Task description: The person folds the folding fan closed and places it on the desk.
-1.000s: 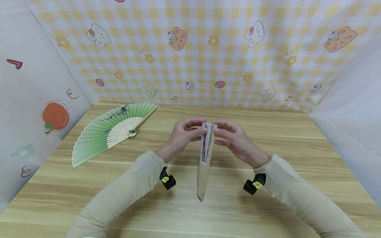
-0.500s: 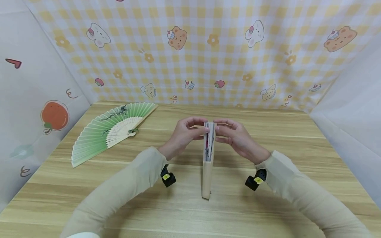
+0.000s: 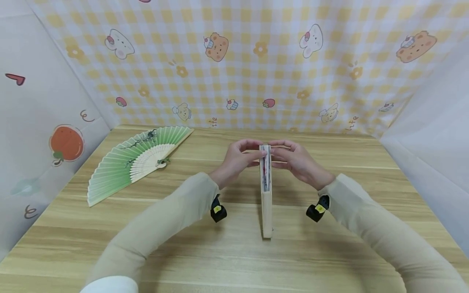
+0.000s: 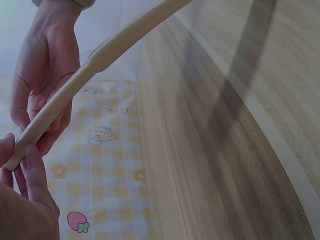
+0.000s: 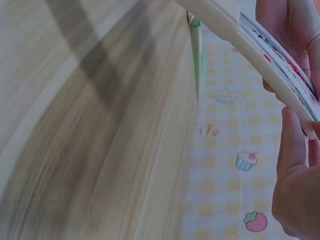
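Observation:
Between my two hands a folded hand fan (image 3: 267,211) stands on edge, its pale wooden guard sticks toward me and its folded leaf between them at the far half. My left hand (image 3: 239,159) pinches the far end from the left, thumb on the near edge. From the right, my right hand (image 3: 298,162) pinches the same end with thumb and fingers. In the right wrist view the folded leaf (image 5: 280,57) shows white with dark and red marks. The left wrist view shows the outer guard of the fan (image 4: 65,95) with fingertips at its end.
A green folding fan (image 3: 117,167) lies spread on the wooden table (image 3: 329,256) at the left. Behind the table hangs a yellow checked cloth (image 3: 242,69). White cloth walls (image 3: 432,130) stand at both sides.
Both hands have drawn the folded fan's leaves and sticks closer together; its gap has narrowed. The fan has straightened and shifted right and slightly away. The green fan has stayed put.

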A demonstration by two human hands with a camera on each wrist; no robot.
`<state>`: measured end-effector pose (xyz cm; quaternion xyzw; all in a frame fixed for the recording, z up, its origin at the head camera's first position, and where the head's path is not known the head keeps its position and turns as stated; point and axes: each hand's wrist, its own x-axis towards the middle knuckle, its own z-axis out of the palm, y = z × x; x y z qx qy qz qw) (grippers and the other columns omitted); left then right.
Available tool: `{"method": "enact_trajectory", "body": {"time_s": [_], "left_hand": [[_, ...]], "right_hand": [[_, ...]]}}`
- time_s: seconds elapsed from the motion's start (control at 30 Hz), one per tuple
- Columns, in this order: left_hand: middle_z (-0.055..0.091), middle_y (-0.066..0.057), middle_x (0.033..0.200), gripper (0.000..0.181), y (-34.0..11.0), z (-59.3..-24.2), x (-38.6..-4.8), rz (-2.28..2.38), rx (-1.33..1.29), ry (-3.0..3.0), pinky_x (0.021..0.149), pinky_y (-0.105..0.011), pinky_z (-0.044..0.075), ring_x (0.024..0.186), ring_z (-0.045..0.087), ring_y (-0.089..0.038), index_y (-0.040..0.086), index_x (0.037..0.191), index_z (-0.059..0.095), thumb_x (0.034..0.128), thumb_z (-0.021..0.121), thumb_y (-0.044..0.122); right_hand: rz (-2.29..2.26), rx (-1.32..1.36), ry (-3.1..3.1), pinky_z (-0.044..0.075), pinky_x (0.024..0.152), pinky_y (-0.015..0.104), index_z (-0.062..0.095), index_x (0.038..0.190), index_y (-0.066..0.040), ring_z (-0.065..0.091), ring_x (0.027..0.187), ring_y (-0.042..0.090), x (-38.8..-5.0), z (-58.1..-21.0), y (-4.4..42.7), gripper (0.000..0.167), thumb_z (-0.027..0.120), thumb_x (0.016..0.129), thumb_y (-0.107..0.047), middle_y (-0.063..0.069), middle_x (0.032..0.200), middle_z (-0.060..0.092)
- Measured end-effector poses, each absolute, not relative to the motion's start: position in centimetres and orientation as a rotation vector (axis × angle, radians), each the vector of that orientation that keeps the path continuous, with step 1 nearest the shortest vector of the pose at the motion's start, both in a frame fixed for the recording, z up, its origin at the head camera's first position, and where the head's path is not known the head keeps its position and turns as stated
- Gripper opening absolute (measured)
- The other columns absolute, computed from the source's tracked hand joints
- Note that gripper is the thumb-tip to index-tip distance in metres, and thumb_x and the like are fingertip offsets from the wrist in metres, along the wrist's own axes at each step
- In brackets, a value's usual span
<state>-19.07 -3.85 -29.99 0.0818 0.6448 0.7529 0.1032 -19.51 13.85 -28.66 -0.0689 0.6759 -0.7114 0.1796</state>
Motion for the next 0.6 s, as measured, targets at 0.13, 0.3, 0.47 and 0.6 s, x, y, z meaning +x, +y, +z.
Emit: {"method": "enact_trajectory", "body": {"time_s": [0.13, 0.3, 0.47, 0.6], "left_hand": [[0.056, -0.009, 0.102, 0.027, -3.2, -30.3, -19.8, 2.224, 0.229, 1.906, 0.076, -0.034, 0.052, 0.082, 0.059, -0.018, 0.004, 0.105, 0.059, 0.0793, 0.066, 0.009], [0.056, -0.01, 0.102, 0.028, -2.3, -30.9, -20.9, 2.213, 0.236, 1.915, 0.074, -0.034, 0.053, 0.083, 0.059, -0.019, 0.003, 0.104, 0.058, 0.0781, 0.067, 0.009], [0.057, -0.009, 0.1, 0.029, -1.4, -31.8, -22.0, 2.192, 0.218, 1.924, 0.073, -0.033, 0.053, 0.083, 0.059, -0.019, 0.003, 0.104, 0.059, 0.0773, 0.068, 0.008], [0.058, -0.008, 0.099, 0.028, -0.6, -32.3, -22.6, 2.208, 0.187, 1.917, 0.072, -0.032, 0.053, 0.082, 0.058, -0.018, 0.003, 0.103, 0.059, 0.077, 0.068, 0.007]], "right_hand": [[-1.984, -0.182, 1.913, 0.049, 0.082, 0.033, 0.052, 0.106, -0.01, 0.059, 0.09, 0.013, -20.3, -28.8, 14.5, 0.016, 0.052, 0.09, -0.011, 0.0, 0.103, 0.056], [-1.963, -0.147, 1.89, 0.049, 0.082, 0.032, 0.053, 0.104, -0.011, 0.059, 0.09, 0.013, -21.3, -29.2, 15.5, 0.014, 0.05, 0.09, -0.009, 0.002, 0.106, 0.053], [-1.957, -0.116, 1.862, 0.048, 0.083, 0.033, 0.055, 0.1, -0.012, 0.059, 0.089, 0.014, -22.3, -29.8, 16.4, 0.013, 0.052, 0.089, -0.007, 0.002, 0.102, 0.056], [-1.951, -0.089, 1.863, 0.048, 0.084, 0.033, 0.054, 0.102, -0.011, 0.058, 0.091, 0.015, -22.9, -30.2, 16.9, 0.013, 0.051, 0.09, -0.007, 0.005, 0.11, 0.05]]}}
